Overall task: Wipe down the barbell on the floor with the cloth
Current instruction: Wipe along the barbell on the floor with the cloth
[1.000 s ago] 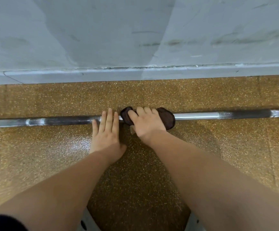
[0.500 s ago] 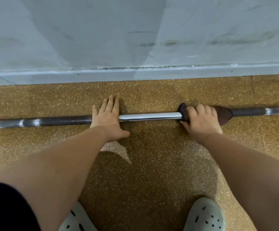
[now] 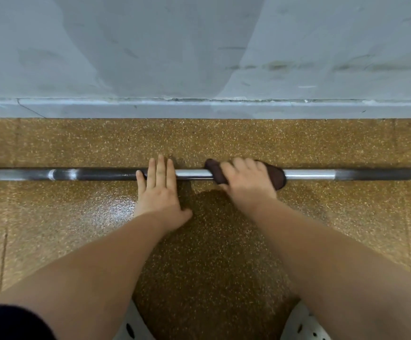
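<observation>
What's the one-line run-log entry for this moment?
left hand: fingers flat across barbell | right hand: grips cloth wrapped on barbell's bright middle | barbell: on floor beside wall

one barbell [image 3: 101,174] on the floor [image 3: 76,143]. one dark cloth [image 3: 276,176], on the barbell. two hands, both at the barbell: a left hand [image 3: 159,195] and a right hand [image 3: 246,182]. two pale shoes on the near side of the barbell: a left shoe [image 3: 135,325], a right shoe [image 3: 305,325].

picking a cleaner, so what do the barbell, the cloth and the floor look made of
Barbell: metal, probably steel; shiny mirror-like middle, darker matte bands. Cloth: dark brown soft fabric, draping round the barbell under the right hand. Floor: speckled brown, glossy sheen; terrazzo or rubber, unclear.
</observation>
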